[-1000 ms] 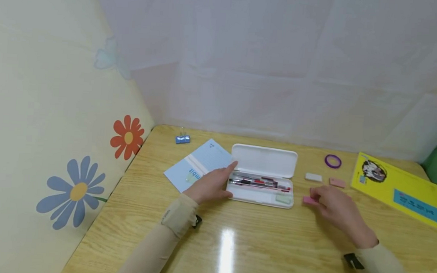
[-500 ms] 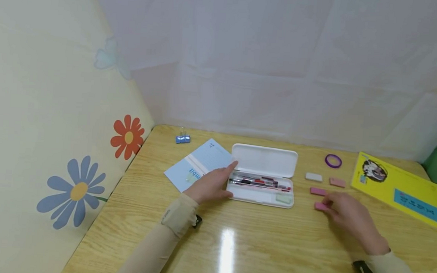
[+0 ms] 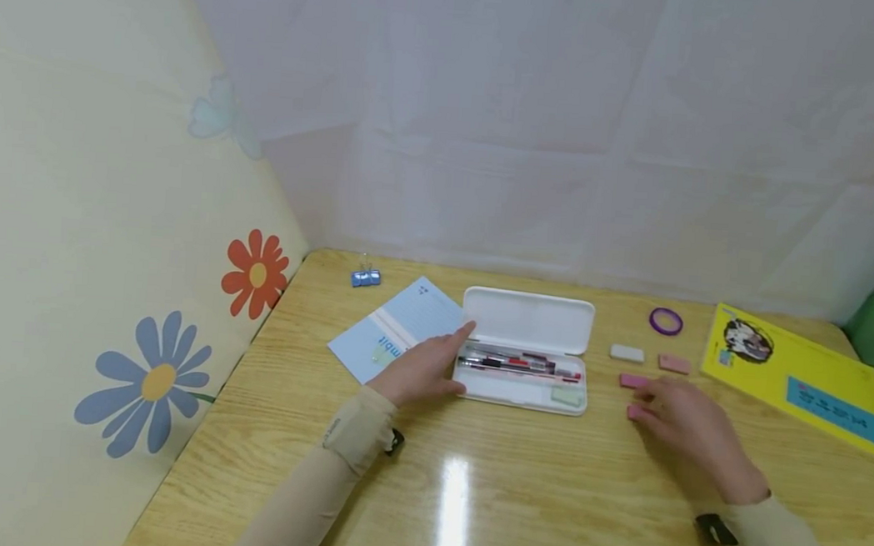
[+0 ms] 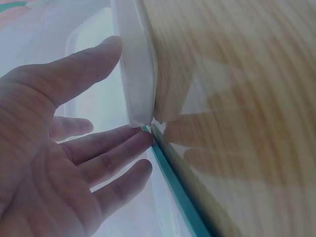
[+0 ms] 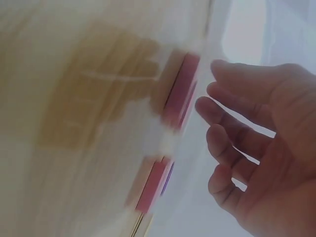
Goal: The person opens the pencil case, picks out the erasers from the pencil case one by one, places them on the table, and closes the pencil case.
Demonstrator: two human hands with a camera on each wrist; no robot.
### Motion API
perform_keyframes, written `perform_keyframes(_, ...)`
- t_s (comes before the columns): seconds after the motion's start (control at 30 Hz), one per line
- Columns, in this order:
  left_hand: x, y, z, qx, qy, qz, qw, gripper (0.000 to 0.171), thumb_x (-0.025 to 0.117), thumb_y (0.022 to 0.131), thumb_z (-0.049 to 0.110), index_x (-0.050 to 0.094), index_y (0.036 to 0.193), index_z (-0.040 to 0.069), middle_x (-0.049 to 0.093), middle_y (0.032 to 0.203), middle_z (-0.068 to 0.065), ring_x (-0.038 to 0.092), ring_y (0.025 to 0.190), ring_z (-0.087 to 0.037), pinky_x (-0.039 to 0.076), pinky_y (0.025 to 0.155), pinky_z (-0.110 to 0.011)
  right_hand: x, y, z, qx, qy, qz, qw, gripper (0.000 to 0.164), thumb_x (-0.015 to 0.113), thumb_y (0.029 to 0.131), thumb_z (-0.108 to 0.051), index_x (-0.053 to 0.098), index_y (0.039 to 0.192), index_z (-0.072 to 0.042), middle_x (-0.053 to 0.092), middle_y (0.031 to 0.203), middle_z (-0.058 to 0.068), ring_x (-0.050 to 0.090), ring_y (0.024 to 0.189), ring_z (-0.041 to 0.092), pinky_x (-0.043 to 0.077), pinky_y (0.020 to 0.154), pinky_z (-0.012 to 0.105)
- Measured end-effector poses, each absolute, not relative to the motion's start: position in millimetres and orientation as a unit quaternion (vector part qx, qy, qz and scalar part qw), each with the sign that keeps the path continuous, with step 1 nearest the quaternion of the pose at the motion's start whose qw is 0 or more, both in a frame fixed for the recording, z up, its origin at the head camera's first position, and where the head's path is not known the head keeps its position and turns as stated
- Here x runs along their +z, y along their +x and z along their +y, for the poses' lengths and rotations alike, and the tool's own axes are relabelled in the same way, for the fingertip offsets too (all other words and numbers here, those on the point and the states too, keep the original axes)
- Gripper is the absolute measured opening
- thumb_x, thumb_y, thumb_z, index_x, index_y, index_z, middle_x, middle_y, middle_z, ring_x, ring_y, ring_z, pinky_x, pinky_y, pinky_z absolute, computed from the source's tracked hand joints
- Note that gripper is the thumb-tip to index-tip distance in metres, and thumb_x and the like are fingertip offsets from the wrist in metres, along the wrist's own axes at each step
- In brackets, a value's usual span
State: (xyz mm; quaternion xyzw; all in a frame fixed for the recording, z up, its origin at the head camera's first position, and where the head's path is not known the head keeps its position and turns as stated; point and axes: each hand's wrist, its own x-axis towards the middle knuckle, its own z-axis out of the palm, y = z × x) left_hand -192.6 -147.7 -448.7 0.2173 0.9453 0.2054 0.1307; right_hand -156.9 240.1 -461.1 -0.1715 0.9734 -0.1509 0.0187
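Note:
My left hand point(image 3: 419, 370) rests at the left end of an open white pencil case point(image 3: 527, 322). In the left wrist view its thumb point(image 4: 94, 66) touches the case's end, with the other fingers extended beside it. Pens point(image 3: 514, 363) and a pale green eraser point(image 3: 567, 396) lie inside the case. My right hand point(image 3: 687, 418) hovers by two pink erasers, one farther back point(image 3: 631, 381) and one nearer me point(image 3: 635, 412). From the right wrist, its loosely bent fingers point(image 5: 229, 148) are apart from both erasers and hold nothing.
Behind the pink erasers lie a white eraser point(image 3: 627, 353), a salmon eraser point(image 3: 674, 364) and a purple ring point(image 3: 665, 321). A yellow book point(image 3: 777, 369) lies at the right. Left of the case are a blue notebook point(image 3: 396, 329), partly under my left hand, and a blue binder clip point(image 3: 366, 278).
My right hand, which pinched a pink eraser, has let go and shifted right, then slightly back left. Two pink erasers now show on the table. My left hand stays put.

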Motion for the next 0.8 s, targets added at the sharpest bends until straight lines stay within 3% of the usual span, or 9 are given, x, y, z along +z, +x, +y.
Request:
perform_keyframes(0.13, -448.0, -192.0, -147.7, 0.206, 0.214, 0.946, 0.131, 0.100, 0.079, 0.089, 0.025, 0.014, 0.164, 0.011, 0.043, 0.159, -0.019, 0.046, 0.143, -0.037, 0.039, 0.122, -0.047, -457.3, -158.6, 224.5, -0.156, -0.218, 0.963, -0.016, 0.023, 0.080, 0.086, -0.017, 0.076, 0.106, -0.007, 0.076, 0.097, 0.009, 0.071, 0.088, 0.027, 0.061, 0.078, 0.047)
perform_keyframes(0.3, -447.4, -191.8, -147.2, 0.203, 0.216, 0.946, 0.131, 0.100, 0.079, 0.089, 0.025, 0.014, 0.164, 0.011, 0.043, 0.159, -0.019, 0.046, 0.143, -0.037, 0.039, 0.122, -0.047, -455.2, -161.8, 205.6, -0.172, -0.244, 0.954, -0.036, 0.012, 0.081, 0.085, -0.015, 0.079, 0.095, -0.009, 0.073, 0.093, 0.005, 0.068, 0.088, 0.024, 0.060, 0.079, 0.045)
perform_keyframes(0.5, -447.1, -192.0, -147.4, 0.201, 0.217, 0.946, 0.132, 0.100, 0.079, 0.090, 0.026, 0.014, 0.164, 0.012, 0.043, 0.158, -0.020, 0.047, 0.143, -0.037, 0.039, 0.122, -0.047, -454.5, -168.1, 188.3, -0.163, -0.266, 0.948, -0.054, 0.008, 0.085, 0.081, -0.017, 0.080, 0.086, -0.014, 0.067, 0.082, -0.003, 0.060, 0.076, 0.013, 0.054, 0.067, 0.032)
perform_keyframes(0.8, -448.1, -192.1, -148.4, 0.201, 0.222, 0.945, 0.131, 0.099, 0.079, 0.090, 0.026, 0.014, 0.164, 0.011, 0.044, 0.158, -0.020, 0.047, 0.143, -0.037, 0.040, 0.122, -0.047, -449.0, -174.3, 163.0, -0.140, -0.202, 0.969, 0.027, 0.008, 0.084, 0.082, -0.021, 0.081, 0.086, -0.015, 0.072, 0.084, 0.001, 0.063, 0.073, 0.013, 0.056, 0.062, 0.031)
